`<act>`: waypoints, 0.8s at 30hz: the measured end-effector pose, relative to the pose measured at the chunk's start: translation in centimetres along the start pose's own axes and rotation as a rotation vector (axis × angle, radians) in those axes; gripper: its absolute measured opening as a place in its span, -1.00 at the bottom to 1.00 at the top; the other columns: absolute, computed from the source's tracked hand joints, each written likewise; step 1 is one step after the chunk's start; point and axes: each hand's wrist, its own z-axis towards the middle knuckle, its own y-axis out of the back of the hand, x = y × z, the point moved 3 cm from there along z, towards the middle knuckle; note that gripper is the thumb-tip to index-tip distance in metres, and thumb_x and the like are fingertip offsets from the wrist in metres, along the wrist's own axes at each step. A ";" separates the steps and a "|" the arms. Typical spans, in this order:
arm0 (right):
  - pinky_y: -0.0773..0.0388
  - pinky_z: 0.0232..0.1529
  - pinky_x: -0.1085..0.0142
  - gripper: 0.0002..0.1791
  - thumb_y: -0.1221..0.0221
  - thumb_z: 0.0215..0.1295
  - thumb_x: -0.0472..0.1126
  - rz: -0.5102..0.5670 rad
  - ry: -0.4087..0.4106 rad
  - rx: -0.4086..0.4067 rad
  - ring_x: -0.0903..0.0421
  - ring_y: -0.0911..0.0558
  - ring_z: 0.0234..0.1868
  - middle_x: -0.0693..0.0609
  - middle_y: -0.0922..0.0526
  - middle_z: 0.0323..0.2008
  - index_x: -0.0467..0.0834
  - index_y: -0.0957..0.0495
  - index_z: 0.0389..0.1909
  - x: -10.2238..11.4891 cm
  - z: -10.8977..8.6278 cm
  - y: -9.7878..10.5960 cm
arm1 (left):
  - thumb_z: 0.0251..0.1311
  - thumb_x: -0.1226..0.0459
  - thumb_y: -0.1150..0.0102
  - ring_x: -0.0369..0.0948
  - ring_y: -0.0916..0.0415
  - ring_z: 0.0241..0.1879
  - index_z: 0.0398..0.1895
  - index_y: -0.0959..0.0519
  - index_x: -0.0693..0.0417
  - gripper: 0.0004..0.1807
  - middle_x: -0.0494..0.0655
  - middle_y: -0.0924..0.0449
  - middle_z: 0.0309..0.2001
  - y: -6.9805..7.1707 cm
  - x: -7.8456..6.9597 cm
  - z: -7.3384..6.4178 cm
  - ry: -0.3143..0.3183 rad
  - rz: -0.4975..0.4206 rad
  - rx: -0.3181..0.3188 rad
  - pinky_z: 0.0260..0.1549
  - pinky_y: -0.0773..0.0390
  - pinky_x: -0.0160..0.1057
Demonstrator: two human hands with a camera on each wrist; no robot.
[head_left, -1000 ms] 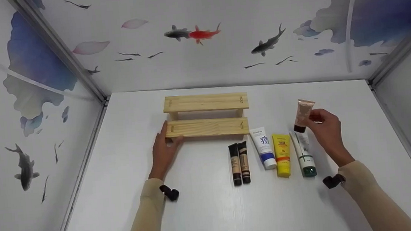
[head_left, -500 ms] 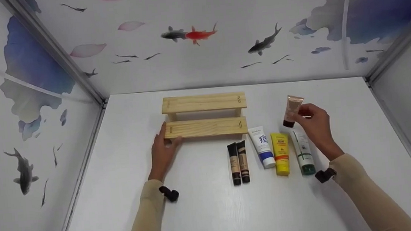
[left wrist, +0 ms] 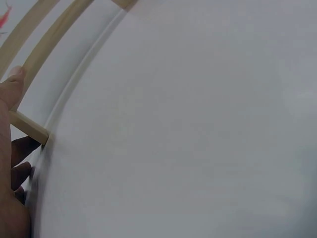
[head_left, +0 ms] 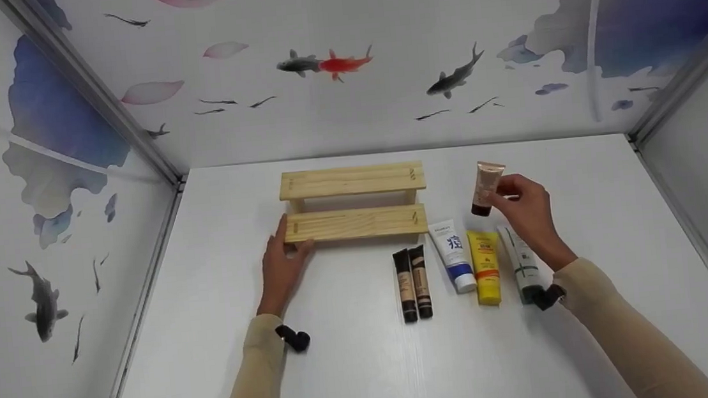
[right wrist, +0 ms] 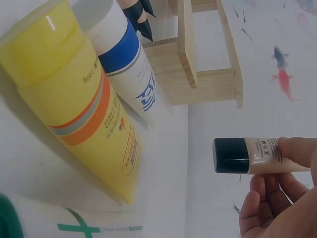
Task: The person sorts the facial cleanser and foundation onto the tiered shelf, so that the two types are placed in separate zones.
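My right hand [head_left: 527, 217] pinches a small beige cosmetic tube [head_left: 488, 181] between thumb and fingers, its dark cap [right wrist: 231, 155] pointing down in the head view. It is held up above the table, to the right of a two-tier wooden rack [head_left: 356, 223]. At that rack's left end, my left hand [head_left: 279, 273] grips the lower tier. The left wrist view shows the thumb on the board and the other fingers around the side support [left wrist: 29, 128].
Below the rack's right end lie two slim black-and-beige tubes [head_left: 406, 287]. Beside them are a white-and-blue tube [head_left: 453, 254], a yellow tube [head_left: 486, 267] and a white tube with a green cap [head_left: 518, 255]. Walls with painted fish enclose the white table [head_left: 343, 373].
My right hand has carried the beige tube leftward and slightly toward the back, nearer the rack. The left hand has stayed at the rack's left end.
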 end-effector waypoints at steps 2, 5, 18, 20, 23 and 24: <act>-0.54 0.05 0.50 -0.49 -0.34 0.60 0.07 0.001 0.008 0.006 0.00 -0.60 0.08 -0.15 -0.71 0.17 -0.23 -0.65 0.30 0.2 0.2 -0.2 | 0.44 -0.26 -0.35 0.06 -0.47 0.35 0.83 -0.11 -0.20 0.04 0.13 -0.50 0.48 0.0 0.0 0.0 0.004 -0.004 -0.001 0.53 -0.28 0.20; -0.55 0.06 0.49 -0.50 -0.34 0.60 0.06 0.006 0.025 0.007 -0.01 -0.61 0.07 -0.15 -0.72 0.16 -0.24 -0.66 0.28 0.5 0.5 -0.5 | 0.43 -0.29 -0.33 0.09 -0.41 0.47 0.83 -0.10 -0.21 0.05 0.11 -0.39 0.60 -0.2 -0.1 -0.1 0.005 -0.001 0.003 0.55 -0.25 0.21; -0.56 0.09 0.41 -0.52 -0.36 0.59 0.04 0.026 0.060 0.020 0.01 -0.62 0.06 -0.14 -0.73 0.14 -0.22 -0.66 0.27 2.6 2.6 -2.0 | 0.39 -0.39 -0.29 0.13 -0.19 0.66 0.83 -0.07 -0.31 0.08 0.02 -0.25 0.70 -0.2 -0.2 0.0 0.031 -0.024 0.017 0.62 -0.12 0.23; -0.56 0.08 0.40 -0.53 -0.37 0.58 0.04 0.034 0.066 0.022 0.02 -0.62 0.05 -0.14 -0.73 0.14 -0.22 -0.67 0.27 2.9 2.8 -2.3 | 0.39 -0.38 -0.30 0.12 -0.23 0.63 0.83 -0.08 -0.31 0.07 0.03 -0.26 0.69 -0.1 -0.2 0.0 0.028 -0.026 0.012 0.61 -0.15 0.22; -0.56 0.04 0.39 -0.54 -0.38 0.57 0.02 0.049 0.078 0.026 0.03 -0.63 0.04 -0.15 -0.74 0.13 -0.22 -0.68 0.25 3.2 3.1 -2.8 | 0.40 -0.35 -0.31 0.13 -0.28 0.60 0.83 -0.09 -0.29 0.06 0.05 -0.32 0.66 0.0 0.0 -0.1 0.024 -0.016 0.006 0.60 -0.16 0.23; -0.56 0.03 0.39 -0.55 -0.39 0.57 0.01 0.052 0.085 0.028 0.04 -0.64 0.04 -0.14 -0.74 0.12 -0.22 -0.69 0.25 3.3 3.1 -2.9 | 0.41 -0.33 -0.32 0.13 -0.33 0.56 0.83 -0.09 -0.27 0.06 0.09 -0.39 0.61 0.0 0.1 -0.1 0.021 -0.011 0.004 0.58 -0.21 0.22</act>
